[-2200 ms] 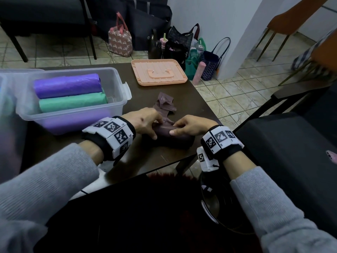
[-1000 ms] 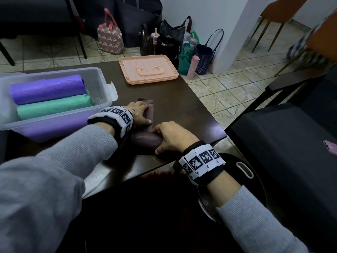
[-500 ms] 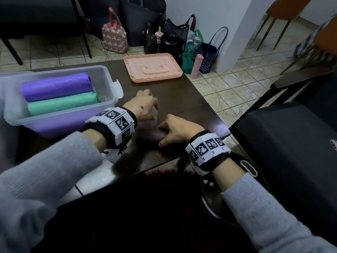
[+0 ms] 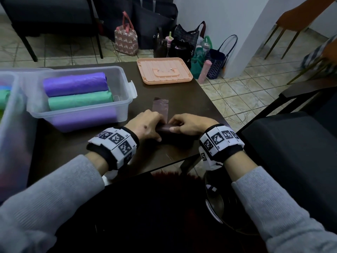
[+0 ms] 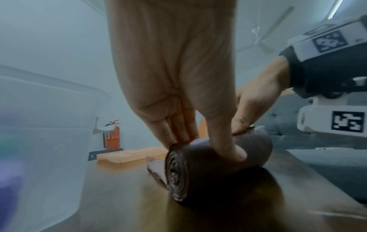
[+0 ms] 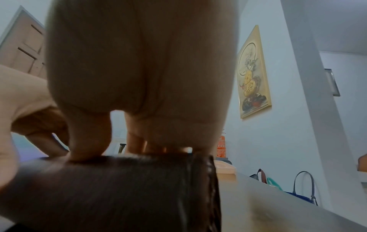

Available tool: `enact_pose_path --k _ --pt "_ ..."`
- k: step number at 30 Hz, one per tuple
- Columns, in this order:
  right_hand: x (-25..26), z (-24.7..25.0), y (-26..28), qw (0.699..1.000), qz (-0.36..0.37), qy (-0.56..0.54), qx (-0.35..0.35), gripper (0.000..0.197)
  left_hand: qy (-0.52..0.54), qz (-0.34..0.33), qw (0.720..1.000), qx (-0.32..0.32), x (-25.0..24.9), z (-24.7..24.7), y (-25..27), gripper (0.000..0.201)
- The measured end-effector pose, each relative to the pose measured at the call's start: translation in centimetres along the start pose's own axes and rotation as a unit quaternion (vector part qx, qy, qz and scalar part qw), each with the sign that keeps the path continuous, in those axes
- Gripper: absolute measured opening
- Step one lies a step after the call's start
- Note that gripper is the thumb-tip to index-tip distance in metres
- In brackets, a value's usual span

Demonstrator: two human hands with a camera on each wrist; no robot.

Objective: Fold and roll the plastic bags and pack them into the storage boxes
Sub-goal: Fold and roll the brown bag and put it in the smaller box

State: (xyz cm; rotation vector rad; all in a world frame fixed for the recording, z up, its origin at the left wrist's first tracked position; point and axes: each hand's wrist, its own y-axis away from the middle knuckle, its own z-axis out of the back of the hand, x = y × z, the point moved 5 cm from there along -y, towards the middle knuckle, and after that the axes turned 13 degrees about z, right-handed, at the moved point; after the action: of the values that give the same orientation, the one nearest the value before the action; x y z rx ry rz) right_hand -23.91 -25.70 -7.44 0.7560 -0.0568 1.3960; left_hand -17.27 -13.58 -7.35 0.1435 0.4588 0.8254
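A dark brown plastic bag roll (image 4: 165,129) lies on the dark table (image 4: 182,99) near its front edge. Its flat unrolled strip (image 4: 160,106) stretches away from me. My left hand (image 4: 155,125) grips the roll's left end; in the left wrist view the thumb sits on the near side and the fingers (image 5: 178,133) on the far side of the spiral end (image 5: 176,171). My right hand (image 4: 175,125) holds the right end, thumb and fingers pressing on top of the roll (image 6: 119,188). A clear storage box (image 4: 127,84) at the left holds a purple roll (image 4: 76,84) and a green roll (image 4: 80,99).
A peach lid (image 4: 164,71) lies at the table's far edge. A second clear box (image 4: 11,125) stands at the far left. Several bags (image 4: 182,42) sit on the tiled floor beyond. A dark chair (image 4: 291,152) stands to the right of the table corner.
My left hand left the flat strip and joined my right hand on the roll. Both hands now sit close together on the roll, with the strip showing beyond them.
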Motion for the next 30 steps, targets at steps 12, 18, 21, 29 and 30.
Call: enact_pose_path --k 12,18,21,29,30 --pt "-0.7 0.7 -1.7 0.997 0.023 0.031 -0.065 0.034 0.061 -0.010 0.998 -0.020 0.3 1.2 -2.1 0.046" --pt "-1.1 1.3 -3.0 0.994 0.010 0.041 -0.096 0.036 0.012 -0.032 0.997 -0.067 -0.2 0.8 -1.3 0.047" --pt "-1.1 1.4 -3.2 0.980 0.020 0.048 -0.190 0.019 -0.004 -0.031 0.999 -0.032 0.1 0.4 -1.5 0.058" --pt "1.6 -1.3 -1.9 0.969 0.087 0.079 -0.216 0.038 -0.034 -0.041 0.997 0.057 0.7 0.7 -2.3 0.042" --pt "1.8 -1.8 -1.6 0.971 0.097 0.074 -0.204 0.045 -0.036 -0.036 0.996 0.073 1.0 0.6 -2.3 0.043"
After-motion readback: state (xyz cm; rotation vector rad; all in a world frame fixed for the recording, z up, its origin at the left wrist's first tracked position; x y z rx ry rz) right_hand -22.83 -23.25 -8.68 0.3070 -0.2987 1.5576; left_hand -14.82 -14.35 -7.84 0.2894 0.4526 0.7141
